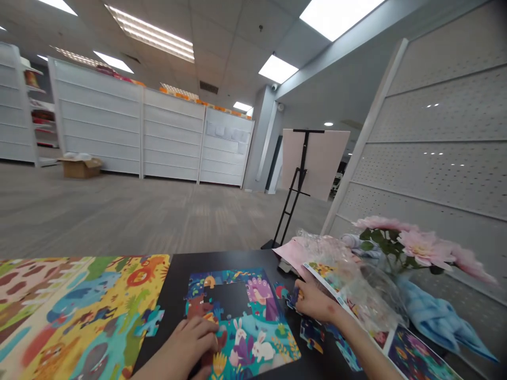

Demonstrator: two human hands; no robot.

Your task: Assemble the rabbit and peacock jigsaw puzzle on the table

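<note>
Left hand (194, 340) lies curled on the near edge of a part-built jigsaw puzzle (241, 338), its fingers pressed down with no clear grip on a piece; right hand (311, 301) seems to pinch a dark loose piece (292, 298) just beside the puzzle's right edge; more loose pieces (312, 335) lie near it on the black desk (222, 258); a colourful animal puzzle sheet (79, 311) sits left; crumpled plastic wrap (368, 285) and pink artificial flowers (423, 245) stand beyond.

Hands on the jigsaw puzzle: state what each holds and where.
The right hand pinches a puzzle piece by its edge. The left hand lies over the lower left of the puzzle; whether it grips a piece cannot be told.
</note>
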